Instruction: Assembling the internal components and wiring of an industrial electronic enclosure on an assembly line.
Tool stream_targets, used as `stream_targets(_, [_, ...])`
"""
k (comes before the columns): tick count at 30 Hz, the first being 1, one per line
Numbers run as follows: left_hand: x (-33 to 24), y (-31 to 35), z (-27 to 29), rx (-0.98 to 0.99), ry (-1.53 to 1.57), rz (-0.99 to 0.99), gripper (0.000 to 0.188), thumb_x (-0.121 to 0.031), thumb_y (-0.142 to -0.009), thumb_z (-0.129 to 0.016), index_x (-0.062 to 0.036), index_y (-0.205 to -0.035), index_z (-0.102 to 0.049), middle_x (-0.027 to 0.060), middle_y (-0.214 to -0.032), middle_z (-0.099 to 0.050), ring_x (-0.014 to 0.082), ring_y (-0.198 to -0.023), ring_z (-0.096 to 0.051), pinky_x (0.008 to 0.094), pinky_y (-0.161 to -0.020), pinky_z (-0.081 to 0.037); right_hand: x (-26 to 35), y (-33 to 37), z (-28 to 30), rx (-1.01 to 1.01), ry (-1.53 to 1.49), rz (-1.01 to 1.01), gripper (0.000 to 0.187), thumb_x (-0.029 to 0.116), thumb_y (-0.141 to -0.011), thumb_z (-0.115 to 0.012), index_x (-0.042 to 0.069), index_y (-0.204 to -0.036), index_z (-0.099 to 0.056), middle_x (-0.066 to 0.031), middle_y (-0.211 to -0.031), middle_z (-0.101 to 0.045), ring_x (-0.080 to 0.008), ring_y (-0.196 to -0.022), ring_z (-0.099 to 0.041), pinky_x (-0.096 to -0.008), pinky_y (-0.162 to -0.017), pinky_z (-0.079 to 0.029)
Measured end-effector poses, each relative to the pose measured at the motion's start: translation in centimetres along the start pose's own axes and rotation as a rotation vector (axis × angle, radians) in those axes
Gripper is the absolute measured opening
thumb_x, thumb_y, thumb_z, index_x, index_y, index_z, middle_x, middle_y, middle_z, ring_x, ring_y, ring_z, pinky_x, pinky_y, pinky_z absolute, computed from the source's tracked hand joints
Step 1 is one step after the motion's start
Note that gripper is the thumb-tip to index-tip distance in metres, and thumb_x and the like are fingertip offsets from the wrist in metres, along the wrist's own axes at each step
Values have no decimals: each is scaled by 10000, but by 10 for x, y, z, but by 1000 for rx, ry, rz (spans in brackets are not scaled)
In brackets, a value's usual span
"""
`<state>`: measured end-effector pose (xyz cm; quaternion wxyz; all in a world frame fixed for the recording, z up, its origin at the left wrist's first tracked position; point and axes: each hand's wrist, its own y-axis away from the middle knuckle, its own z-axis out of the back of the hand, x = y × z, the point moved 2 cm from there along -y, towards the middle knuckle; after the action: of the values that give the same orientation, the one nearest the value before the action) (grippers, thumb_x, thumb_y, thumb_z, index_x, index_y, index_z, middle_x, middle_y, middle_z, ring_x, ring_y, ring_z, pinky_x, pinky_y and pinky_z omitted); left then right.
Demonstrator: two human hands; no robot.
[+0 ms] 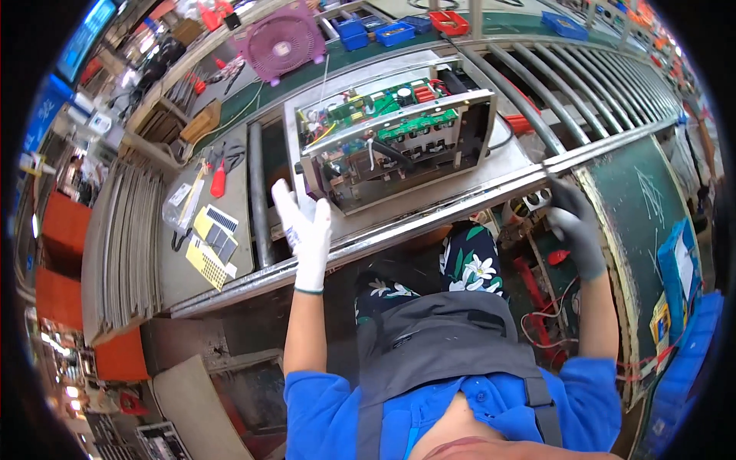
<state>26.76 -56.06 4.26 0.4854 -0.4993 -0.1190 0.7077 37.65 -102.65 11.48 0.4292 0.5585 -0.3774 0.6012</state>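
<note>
My left hand [310, 236], in a white glove, is raised with its fingers apart and nothing between them. It is next to the near left corner of an open metal chassis [399, 146]. Inside the chassis, a green circuit board [383, 100] with several components shows, along with wiring and a black cable bundle [391, 153]. My right hand [575, 230] wears a dark grey glove and hovers over the right side of the rail, apart from the chassis. Motion smears its fingers, so what they hold, if anything, does not show.
A metal rail [368, 249] runs along the near edge, and rollers [560, 92] continue to the right. At left are yellow label sheets [211, 249], a red-handled screwdriver [218, 182] and stacked grey panels [123, 238]. A purple fan [282, 46] and blue bins [395, 34] stand behind.
</note>
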Motion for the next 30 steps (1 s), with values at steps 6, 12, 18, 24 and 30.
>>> stream_targets(6, [46,45,52,23,-382,-35,679,-188,-918,-696,0,-1475,-355,210,-1443,-446,336,-1297,-456,421,-1073,-407,-6,-29,-18,-119,1004,614,533,249,-664,-752,101,-1162,-636,-147,-956,-637,-347,-885,-642,-436,-792,-523])
stream_targets(12, [19,121,89,-131,-870,-64,549,-363,-924,-677,-17,-1330,-543,251,-1356,-504,464,-1212,-489,540,-1037,-402,-89,57,152,-675,1220,6,601,424,-715,-725,129,-1227,-612,-141,-1162,-629,-345,-1047,-627,-442,-895,-500])
stream_targets(18, [14,120,23,114,-479,-23,678,-417,-953,-598,8,-1440,-394,392,-1526,-172,589,-1320,-335,640,-1032,-362,-164,151,305,-1138,1396,-276,529,456,-830,-669,120,-1237,-624,-135,-1237,-626,-344,-1066,-626,-440,-926,-492])
stream_targets(24, [-46,89,-8,54,-497,-226,643,-449,-970,-564,12,-1405,-457,377,-1505,-265,559,-1325,-368,637,-1034,-371,-148,78,431,-1187,1052,-471,334,311,-917,-582,100,-1162,-666,-171,-1191,-636,-356,-1065,-627,-469,-900,-502])
stream_targets(30, [-64,97,-24,103,-523,-338,595,-315,-915,-648,16,-1380,-481,391,-1451,-347,563,-1275,-431,601,-997,-438,-193,11,519,-1161,998,-823,344,158,-935,-538,75,-1268,-559,-195,-1343,-515,-368,-1184,-588,-461,-947,-512])
